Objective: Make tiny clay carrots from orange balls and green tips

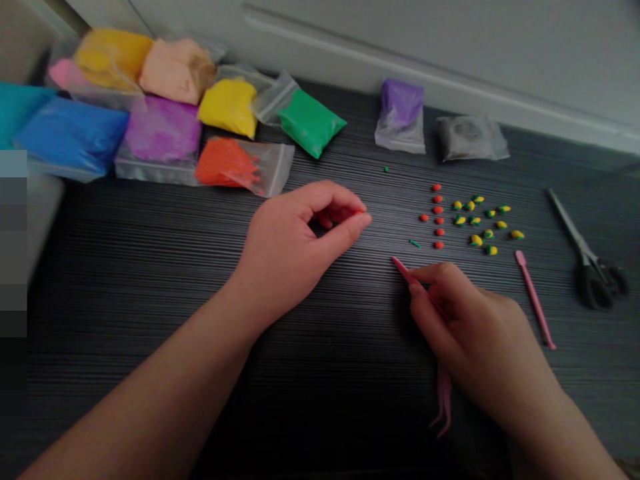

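Observation:
My left hand [300, 247] is closed in a pinch above the dark table, thumb and forefinger pressed together. A speck of red seems to show at the fingertips, too small to name. To its right, my right hand [465, 320] grips a thin pink modelling tool [401, 268], its pointed end aimed up and left. Pink tweezers [443, 400] with two bent tips stick out below that hand; their other end is hidden. Beyond the tool lie a tiny green strip [415, 243], a column of small red clay pieces [439, 210] and several yellow-and-green ones [475, 221].
Bags of coloured clay, among them orange [227, 163], green [310, 123] and blue [73, 137], crowd the back left. A purple bag [401, 110] and a grey bag [470, 138] stand further right. Another pink tool [535, 300] and scissors [590, 263] lie at the right.

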`<action>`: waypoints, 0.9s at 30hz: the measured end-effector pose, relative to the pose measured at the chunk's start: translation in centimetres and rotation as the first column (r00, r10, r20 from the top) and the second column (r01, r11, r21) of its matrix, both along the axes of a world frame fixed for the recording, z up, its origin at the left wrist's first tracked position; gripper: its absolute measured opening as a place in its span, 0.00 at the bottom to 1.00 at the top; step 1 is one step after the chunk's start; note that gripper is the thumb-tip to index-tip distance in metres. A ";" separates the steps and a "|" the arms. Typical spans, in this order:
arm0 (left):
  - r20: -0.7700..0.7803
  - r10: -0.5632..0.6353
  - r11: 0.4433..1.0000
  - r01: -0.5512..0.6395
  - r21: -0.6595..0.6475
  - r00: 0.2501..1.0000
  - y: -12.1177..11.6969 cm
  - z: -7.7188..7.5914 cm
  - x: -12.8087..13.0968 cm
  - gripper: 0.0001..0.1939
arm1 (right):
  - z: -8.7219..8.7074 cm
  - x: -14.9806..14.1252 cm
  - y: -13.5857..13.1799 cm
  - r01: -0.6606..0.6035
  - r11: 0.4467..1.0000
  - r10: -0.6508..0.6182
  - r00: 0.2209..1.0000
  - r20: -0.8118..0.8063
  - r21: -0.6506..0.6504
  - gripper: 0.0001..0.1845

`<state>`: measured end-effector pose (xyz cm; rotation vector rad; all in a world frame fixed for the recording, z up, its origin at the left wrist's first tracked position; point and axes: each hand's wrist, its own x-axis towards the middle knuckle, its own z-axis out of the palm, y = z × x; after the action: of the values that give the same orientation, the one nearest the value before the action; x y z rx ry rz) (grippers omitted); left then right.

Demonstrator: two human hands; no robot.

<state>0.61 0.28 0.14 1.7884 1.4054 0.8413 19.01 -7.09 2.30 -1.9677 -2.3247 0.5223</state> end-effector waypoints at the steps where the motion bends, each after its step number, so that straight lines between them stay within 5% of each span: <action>1: -0.001 -0.004 1.000 0.004 0.006 1.000 0.0 0.0 0.0 0.08 | 0.0 -0.1 0.0 0.000 1.000 0.000 1.000 0.002 0.000 0.05; 27: -0.013 0.021 0.997 -0.020 0.078 1.000 -0.3 -0.1 0.4 0.07 | 0.2 -0.5 0.2 0.031 0.999 -0.030 0.998 0.056 -0.030 0.05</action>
<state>1.02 0.02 0.06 1.8440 1.4190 0.9074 18.50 -6.91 2.45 -2.0539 -2.3281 0.5116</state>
